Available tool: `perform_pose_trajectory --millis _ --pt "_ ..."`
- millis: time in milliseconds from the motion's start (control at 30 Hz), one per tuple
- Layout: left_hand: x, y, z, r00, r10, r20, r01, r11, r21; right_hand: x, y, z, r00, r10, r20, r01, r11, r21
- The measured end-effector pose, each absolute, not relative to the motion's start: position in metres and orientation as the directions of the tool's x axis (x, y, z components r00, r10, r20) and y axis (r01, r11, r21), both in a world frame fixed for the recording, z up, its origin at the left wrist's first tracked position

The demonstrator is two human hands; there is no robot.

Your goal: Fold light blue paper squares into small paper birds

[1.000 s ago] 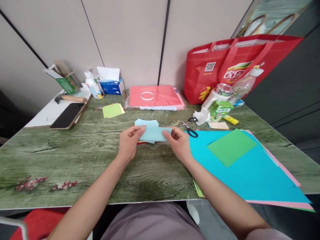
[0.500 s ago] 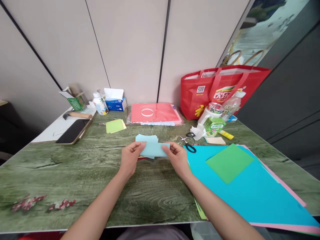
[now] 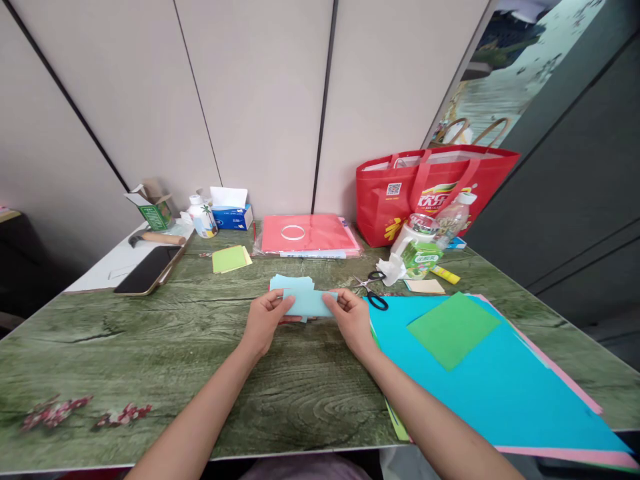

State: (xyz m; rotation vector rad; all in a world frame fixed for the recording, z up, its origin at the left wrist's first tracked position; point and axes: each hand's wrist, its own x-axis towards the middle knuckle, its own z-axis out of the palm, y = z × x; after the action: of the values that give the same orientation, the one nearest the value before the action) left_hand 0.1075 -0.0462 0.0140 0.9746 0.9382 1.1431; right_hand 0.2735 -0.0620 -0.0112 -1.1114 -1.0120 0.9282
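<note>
A light blue strip of paper [image 3: 309, 303], which looks folded, is stretched level between my two hands. My left hand [image 3: 264, 317] pinches its left end between thumb and fingers. At the other end, my right hand [image 3: 351, 317] grips it the same way. Just behind and partly under the strip lies a small stack of light blue paper pieces [image 3: 291, 282], with a bit of red showing at its edge. Black-handled scissors [image 3: 374, 291] rest open on the table to the right of my right hand.
Large blue sheets [image 3: 495, 387] with a green square [image 3: 454, 330] on top cover the right side. Behind stand a red bag [image 3: 380, 200], a jar, a bottle and a green box [image 3: 421, 259]. A pink paper pack [image 3: 320, 233], yellow-green notes [image 3: 229, 260], a phone [image 3: 147, 270] and a hammer [image 3: 160, 237] lie further off.
Both hands keep hold of the blue paper strip, with little movement over the stack. The whole view has shifted slightly, so the background things sit a little lower.
</note>
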Motion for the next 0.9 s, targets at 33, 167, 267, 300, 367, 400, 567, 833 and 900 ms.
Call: perform_pose_trajectory --millis 33,167,267,300,367,400,567,833,900 --pt "0.107 -0.046 0.014 0.154 0.984 -0.092 -0.287 0.133 0.949 0.273 -0.063 -0.011 0.277 0.946 0.169 -0.081 0.198 -0.977" --pt "0.108 -0.045 0.014 0.127 0.987 -0.094 -0.3 0.129 0.945 0.273 -0.065 -0.01 0.284 0.94 0.19 -0.05 0.213 -0.976" --pt "0.109 -0.046 0.016 0.127 0.987 -0.098 -0.288 0.131 0.949 0.273 -0.066 -0.007 0.297 0.935 0.194 -0.039 0.215 -0.976" --pt "0.109 -0.046 0.017 0.126 0.987 -0.099 -0.282 0.131 0.95 0.272 -0.067 -0.007 0.298 0.935 0.191 -0.04 0.212 -0.976" --pt "0.109 -0.047 0.018 0.119 0.988 -0.1 -0.275 0.13 0.952 0.272 -0.067 -0.005 0.3 0.936 0.186 -0.044 0.208 -0.977" --pt "0.109 -0.047 0.019 0.114 0.988 -0.103 -0.276 0.131 0.952 0.271 -0.068 -0.004 0.302 0.935 0.184 -0.047 0.207 -0.977" --pt "0.11 -0.048 0.021 0.088 0.99 -0.109 -0.283 0.129 0.95 0.272 -0.07 -0.001 0.317 0.932 0.177 -0.054 0.204 -0.977" --pt "0.11 -0.048 0.021 0.088 0.99 -0.108 -0.276 0.128 0.953 0.27 -0.069 -0.003 0.32 0.928 0.191 -0.034 0.212 -0.977" --pt "0.11 -0.047 0.019 0.08 0.99 -0.113 -0.283 0.131 0.95 0.271 -0.067 -0.003 0.329 0.922 0.205 -0.017 0.223 -0.975"
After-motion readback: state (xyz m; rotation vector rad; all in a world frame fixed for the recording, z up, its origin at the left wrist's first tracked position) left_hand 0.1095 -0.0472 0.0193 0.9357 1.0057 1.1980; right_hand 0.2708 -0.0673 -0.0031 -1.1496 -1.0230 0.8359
